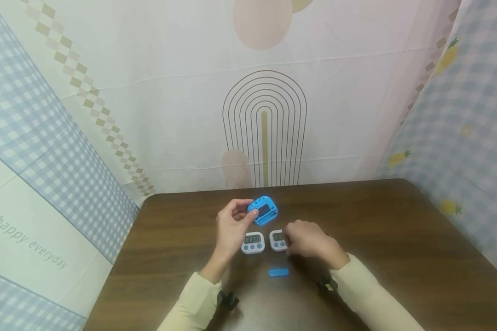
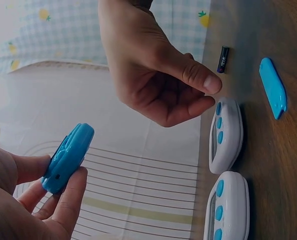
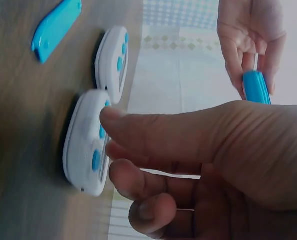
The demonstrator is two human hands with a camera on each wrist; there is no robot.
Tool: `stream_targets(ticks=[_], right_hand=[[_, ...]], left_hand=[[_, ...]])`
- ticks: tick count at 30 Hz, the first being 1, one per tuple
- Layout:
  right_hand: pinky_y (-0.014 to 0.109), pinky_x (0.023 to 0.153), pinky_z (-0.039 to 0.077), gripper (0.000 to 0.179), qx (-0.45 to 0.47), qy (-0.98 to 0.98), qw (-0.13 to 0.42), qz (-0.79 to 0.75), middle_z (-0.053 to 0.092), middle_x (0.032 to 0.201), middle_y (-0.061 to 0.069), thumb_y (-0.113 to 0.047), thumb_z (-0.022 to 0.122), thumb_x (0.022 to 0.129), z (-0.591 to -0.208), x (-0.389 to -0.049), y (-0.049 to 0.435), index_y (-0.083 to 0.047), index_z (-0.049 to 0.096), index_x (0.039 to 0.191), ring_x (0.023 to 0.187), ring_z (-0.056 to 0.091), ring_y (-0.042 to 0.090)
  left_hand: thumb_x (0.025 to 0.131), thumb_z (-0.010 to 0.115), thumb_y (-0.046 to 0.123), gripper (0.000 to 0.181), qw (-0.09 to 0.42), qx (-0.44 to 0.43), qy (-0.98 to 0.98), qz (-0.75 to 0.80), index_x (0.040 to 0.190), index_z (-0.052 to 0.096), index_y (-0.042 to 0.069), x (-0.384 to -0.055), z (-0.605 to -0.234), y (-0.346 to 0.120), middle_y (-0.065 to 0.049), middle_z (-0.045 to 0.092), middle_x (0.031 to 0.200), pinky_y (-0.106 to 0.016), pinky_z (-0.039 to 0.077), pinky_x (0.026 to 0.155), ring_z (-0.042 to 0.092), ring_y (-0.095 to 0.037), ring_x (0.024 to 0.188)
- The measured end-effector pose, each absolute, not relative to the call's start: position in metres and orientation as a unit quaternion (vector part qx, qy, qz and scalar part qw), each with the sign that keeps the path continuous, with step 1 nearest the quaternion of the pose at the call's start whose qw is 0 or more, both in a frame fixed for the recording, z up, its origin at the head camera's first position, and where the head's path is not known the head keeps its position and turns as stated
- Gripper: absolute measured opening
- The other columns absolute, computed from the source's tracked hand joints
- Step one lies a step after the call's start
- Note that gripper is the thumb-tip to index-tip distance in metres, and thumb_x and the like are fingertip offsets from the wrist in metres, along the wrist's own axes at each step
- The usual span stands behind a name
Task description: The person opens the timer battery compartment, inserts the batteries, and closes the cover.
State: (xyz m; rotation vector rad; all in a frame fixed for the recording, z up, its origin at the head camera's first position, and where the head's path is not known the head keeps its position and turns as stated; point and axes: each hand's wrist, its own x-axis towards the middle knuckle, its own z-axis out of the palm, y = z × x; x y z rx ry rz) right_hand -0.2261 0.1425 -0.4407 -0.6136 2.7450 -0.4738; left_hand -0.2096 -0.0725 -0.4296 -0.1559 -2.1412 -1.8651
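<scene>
My left hand [image 1: 232, 227] holds a blue timer [image 1: 262, 210] above the table, thumb on one side and fingers on the other. The timer's back faces the head camera, with a slot uncovered along its lower edge. Over the right-hand white timer [image 1: 276, 241] hovers my right hand [image 1: 308, 236], hiding part of it; its fingers are loosely bent around nothing. The other white timer [image 1: 253, 242] lies just left of it, display up. A blue battery cover [image 1: 279, 272] lies nearer me. In the left wrist view, a small dark battery [image 2: 223, 59] lies beyond the white timers.
The brown wooden table [image 1: 170, 266] ends at a patterned cloth backdrop [image 1: 182, 115]. Checked cloths hang at the left [image 1: 62, 92] and right [image 1: 472, 138]. Dark wrist mounts [image 1: 228, 300] sit on both sleeves.
</scene>
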Motion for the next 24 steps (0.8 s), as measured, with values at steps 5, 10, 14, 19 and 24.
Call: stream_targets(ticks=[5,10,14,19,24], right_hand=[[0.037,0.070,0.057,0.019,-0.196,0.959,0.123,-0.161,0.065,0.078,-0.003,-0.013,0.090,0.083,-0.442,-0.233,0.152,-0.012,0.073,0.092,0.072,0.058,0.017],[0.036,0.067,0.057,0.022,-0.189,0.963,0.112,-0.159,0.065,0.079,-0.002,-0.012,0.091,0.082,-0.445,-0.242,0.164,-0.010,0.075,0.096,0.072,0.059,0.018],[0.036,0.065,0.056,0.021,-0.184,0.965,0.110,-0.150,0.065,0.078,-0.002,-0.012,0.092,0.081,-0.444,-0.247,0.170,-0.011,0.074,0.092,0.073,0.059,0.018],[0.035,0.065,0.056,0.019,-0.174,0.966,0.119,-0.147,0.065,0.080,-0.002,-0.011,0.089,0.083,-0.444,-0.252,0.176,-0.012,0.073,0.092,0.073,0.060,0.018],[0.035,0.062,0.053,0.018,-0.160,0.967,0.130,-0.147,0.064,0.079,-0.001,-0.012,0.088,0.084,-0.444,-0.255,0.185,-0.013,0.070,0.088,0.072,0.060,0.019]], left_hand=[[0.092,0.082,0.006,0.024,0.146,-0.054,-0.744,-0.650,0.115,0.076,0.005,-0.210,-0.430,-0.073,-0.013,0.077,0.110,-0.023,0.063,0.083,0.074,-0.025,0.094],[0.092,0.082,0.006,0.024,0.146,-0.052,-0.747,-0.647,0.115,0.076,0.005,-0.211,-0.430,-0.073,-0.013,0.078,0.110,-0.024,0.064,0.084,0.075,-0.025,0.095],[0.092,0.082,0.007,0.024,0.146,-0.052,-0.749,-0.644,0.115,0.076,0.006,-0.210,-0.430,-0.072,-0.013,0.078,0.111,-0.025,0.064,0.085,0.075,-0.026,0.096],[0.092,0.082,0.007,0.024,0.144,-0.053,-0.751,-0.642,0.115,0.076,0.007,-0.209,-0.430,-0.073,-0.012,0.078,0.111,-0.025,0.064,0.084,0.075,-0.026,0.095],[0.093,0.082,0.008,0.024,0.140,-0.054,-0.751,-0.643,0.116,0.076,0.007,-0.209,-0.429,-0.073,-0.012,0.077,0.111,-0.026,0.064,0.085,0.075,-0.025,0.096]])
